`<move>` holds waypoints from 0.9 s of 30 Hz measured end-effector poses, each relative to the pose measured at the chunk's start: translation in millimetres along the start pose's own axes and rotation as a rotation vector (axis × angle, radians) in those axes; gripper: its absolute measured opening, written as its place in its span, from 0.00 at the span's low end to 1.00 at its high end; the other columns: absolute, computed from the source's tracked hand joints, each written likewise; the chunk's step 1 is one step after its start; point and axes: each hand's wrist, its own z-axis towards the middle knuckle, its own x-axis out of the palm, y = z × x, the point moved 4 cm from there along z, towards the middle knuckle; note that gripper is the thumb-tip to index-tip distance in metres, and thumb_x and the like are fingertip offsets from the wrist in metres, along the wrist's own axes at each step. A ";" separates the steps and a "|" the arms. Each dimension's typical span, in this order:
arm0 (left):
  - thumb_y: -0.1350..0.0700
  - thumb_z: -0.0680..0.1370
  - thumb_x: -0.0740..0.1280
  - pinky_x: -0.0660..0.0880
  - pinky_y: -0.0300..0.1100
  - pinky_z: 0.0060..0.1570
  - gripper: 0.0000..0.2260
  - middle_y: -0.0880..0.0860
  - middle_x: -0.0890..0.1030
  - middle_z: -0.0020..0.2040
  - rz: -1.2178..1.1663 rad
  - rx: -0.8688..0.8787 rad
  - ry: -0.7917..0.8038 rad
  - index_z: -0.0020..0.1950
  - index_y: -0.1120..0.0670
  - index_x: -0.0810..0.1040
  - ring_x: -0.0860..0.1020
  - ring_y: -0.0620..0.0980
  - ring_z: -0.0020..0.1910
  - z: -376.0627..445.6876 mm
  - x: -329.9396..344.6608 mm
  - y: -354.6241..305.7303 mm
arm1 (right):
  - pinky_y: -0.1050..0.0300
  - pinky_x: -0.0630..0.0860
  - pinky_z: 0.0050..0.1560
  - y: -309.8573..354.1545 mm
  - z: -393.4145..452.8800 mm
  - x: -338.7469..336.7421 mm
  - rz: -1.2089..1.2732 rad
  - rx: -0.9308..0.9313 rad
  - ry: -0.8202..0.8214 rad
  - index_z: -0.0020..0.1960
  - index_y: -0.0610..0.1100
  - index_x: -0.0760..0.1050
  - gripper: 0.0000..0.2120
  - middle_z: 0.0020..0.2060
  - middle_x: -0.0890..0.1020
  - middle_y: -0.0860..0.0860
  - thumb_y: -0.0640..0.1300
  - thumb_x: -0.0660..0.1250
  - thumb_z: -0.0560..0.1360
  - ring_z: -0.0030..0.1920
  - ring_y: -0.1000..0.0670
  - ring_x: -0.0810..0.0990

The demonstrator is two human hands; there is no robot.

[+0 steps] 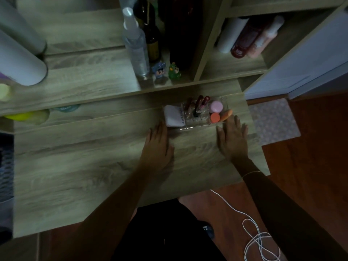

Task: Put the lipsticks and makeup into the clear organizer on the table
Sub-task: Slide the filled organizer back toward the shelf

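The clear organizer (202, 125) stands on the wooden table (94, 166) toward its far right. Several lipsticks (196, 106) stand upright in its middle slots. A white compact (174, 116) lies at its left end. A pink round jar (216, 107), an orange round jar (215, 117) and an orange tube (227, 114) sit in its right part. My left hand (158, 146) lies flat on the table just in front of the organizer's left end, fingers apart. My right hand (232, 137) lies flat at the organizer's right front corner, fingertips near the orange tube, holding nothing.
A raised shelf behind holds a clear spray bottle (135, 46), dark bottles (152, 38), and two small figurines (166, 71). More bottles (250, 38) lie in the right cubby. White cylinders (18, 53) stand far left. A white cord (258, 240) lies on the floor.
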 end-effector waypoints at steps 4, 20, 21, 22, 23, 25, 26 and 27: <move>0.51 0.79 0.58 0.49 0.56 0.75 0.31 0.64 0.59 0.75 0.019 0.005 -0.001 0.75 0.63 0.49 0.55 0.59 0.75 7.5 0.7 -3.9 | 0.36 0.46 0.75 -3.2 9.0 -4.5 0.006 0.001 0.000 0.76 0.43 0.53 0.28 0.75 0.61 0.41 0.56 0.46 0.81 0.77 0.43 0.53; 0.48 0.79 0.52 0.50 0.54 0.75 0.29 0.64 0.58 0.76 -0.018 -0.122 -0.079 0.75 0.63 0.50 0.57 0.60 0.74 -2.6 23.7 -13.2 | 0.38 0.52 0.75 -13.2 -15.2 18.8 -0.014 0.086 -0.083 0.77 0.39 0.49 0.28 0.77 0.56 0.40 0.51 0.49 0.82 0.77 0.41 0.51; 0.48 0.80 0.52 0.50 0.55 0.75 0.29 0.64 0.58 0.76 -0.003 -0.123 -0.083 0.75 0.63 0.50 0.57 0.60 0.74 -5.5 27.0 -13.5 | 0.38 0.52 0.75 -12.9 -21.9 22.7 -0.044 0.105 -0.083 0.77 0.38 0.50 0.28 0.76 0.57 0.39 0.50 0.49 0.82 0.77 0.41 0.53; 0.48 0.80 0.51 0.51 0.55 0.75 0.29 0.63 0.58 0.76 0.011 -0.123 -0.086 0.75 0.63 0.50 0.57 0.60 0.74 -7.3 29.7 -12.7 | 0.38 0.52 0.75 -12.5 -26.9 26.7 -0.071 0.112 -0.091 0.76 0.37 0.51 0.27 0.76 0.58 0.38 0.49 0.49 0.82 0.77 0.41 0.54; 0.48 0.80 0.51 0.52 0.55 0.74 0.29 0.64 0.59 0.75 0.027 -0.125 -0.085 0.75 0.63 0.51 0.57 0.60 0.74 -7.9 31.2 -12.5 | 0.39 0.52 0.75 -11.3 -31.2 28.2 -0.085 0.122 -0.094 0.76 0.36 0.52 0.27 0.76 0.59 0.38 0.48 0.50 0.82 0.76 0.41 0.55; 0.49 0.80 0.52 0.51 0.55 0.74 0.29 0.64 0.59 0.75 0.059 -0.127 -0.074 0.75 0.64 0.51 0.57 0.60 0.74 -7.0 32.8 -12.0 | 0.40 0.52 0.75 -8.3 -36.0 29.1 -0.092 0.140 -0.107 0.76 0.35 0.54 0.26 0.75 0.59 0.37 0.46 0.52 0.82 0.76 0.40 0.56; 0.49 0.80 0.52 0.50 0.55 0.74 0.28 0.64 0.59 0.75 0.067 -0.122 -0.069 0.75 0.64 0.51 0.57 0.60 0.74 -6.7 34.2 -10.7 | 0.40 0.52 0.76 -7.0 -38.2 29.7 -0.087 0.144 -0.113 0.76 0.35 0.54 0.25 0.75 0.60 0.37 0.45 0.52 0.82 0.76 0.40 0.57; 0.50 0.81 0.52 0.49 0.54 0.74 0.28 0.64 0.58 0.75 0.080 -0.124 -0.059 0.75 0.64 0.51 0.56 0.60 0.75 -6.8 33.5 -10.4 | 0.41 0.52 0.76 -4.4 -40.2 29.3 -0.081 0.150 -0.112 0.75 0.34 0.54 0.25 0.75 0.60 0.37 0.44 0.53 0.82 0.76 0.40 0.57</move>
